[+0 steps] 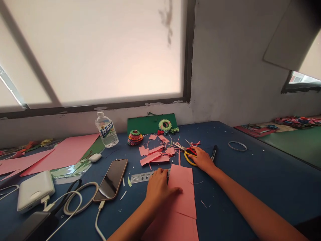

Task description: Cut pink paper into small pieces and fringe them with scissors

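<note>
My left hand [157, 185] has its fingers bent over the right end of a grey stencil ruler [141, 177]. Its thumb stretches across a pink paper sheet [184, 187], which lies over another pink sheet [185, 227]. Farther right, my right hand [202, 159] has its fingers on the red and yellow handles of a pair of scissors [190, 160]. The blades lie to the left, beside a heap of pink paper scraps [156, 155]. A black marker [214, 153] lies just beyond my right hand. The undersides of both hands' fingers are hidden.
Left stand a phone [111, 180] on its cable, a white power bank [35, 190], an earbud case [95, 157] and a water bottle [107, 130]. Paper rings [165, 125] sit behind, by a green card [142, 125]. A clear ring [237, 146] lies right.
</note>
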Motion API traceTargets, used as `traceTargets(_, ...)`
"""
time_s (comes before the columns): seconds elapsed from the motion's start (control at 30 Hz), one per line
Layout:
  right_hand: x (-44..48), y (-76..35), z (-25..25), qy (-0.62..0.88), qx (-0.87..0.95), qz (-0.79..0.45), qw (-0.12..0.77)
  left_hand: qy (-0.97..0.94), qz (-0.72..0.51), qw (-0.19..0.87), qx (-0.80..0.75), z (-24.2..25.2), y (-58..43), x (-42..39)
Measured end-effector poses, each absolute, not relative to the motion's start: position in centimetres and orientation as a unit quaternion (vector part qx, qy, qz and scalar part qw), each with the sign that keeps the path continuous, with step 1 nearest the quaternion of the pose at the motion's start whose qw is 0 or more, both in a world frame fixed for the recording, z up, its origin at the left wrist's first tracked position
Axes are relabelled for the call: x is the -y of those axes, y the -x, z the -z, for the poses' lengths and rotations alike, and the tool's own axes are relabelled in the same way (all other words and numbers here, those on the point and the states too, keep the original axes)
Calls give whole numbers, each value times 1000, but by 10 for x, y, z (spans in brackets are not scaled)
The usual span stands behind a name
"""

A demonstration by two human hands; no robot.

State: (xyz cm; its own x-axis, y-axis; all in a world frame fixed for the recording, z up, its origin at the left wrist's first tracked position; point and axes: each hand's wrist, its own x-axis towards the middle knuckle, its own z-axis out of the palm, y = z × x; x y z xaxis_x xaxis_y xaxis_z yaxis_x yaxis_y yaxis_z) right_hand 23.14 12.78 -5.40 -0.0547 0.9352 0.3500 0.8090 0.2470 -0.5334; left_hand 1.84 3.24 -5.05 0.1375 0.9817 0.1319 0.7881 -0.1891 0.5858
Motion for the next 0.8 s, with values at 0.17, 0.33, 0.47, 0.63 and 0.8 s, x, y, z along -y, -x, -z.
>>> traceTargets(0.17, -127, -228, 47, 570, 709, -135, 393, -705, -302, 234, -598, 53, -23, -31)
traceTargets(0.33, -123, -228, 38, 546, 685, -206, 437, -666, -376, 342, -546, 51, -23, -38)
traceTargets(0.47, -122, -225, 38, 520, 684, -266, 437, -590, -439, 477, -482, 41, -15, -43)
traceTargets(0.63, -109, -219, 29, 497, 704, -280, 424, -457, -534, 548, -454, 27, -3, -47)
traceTargets(0.8, -92, -217, 16, 514, 722, -246, 393, -338, -637, 541, -433, 15, 11, -55)
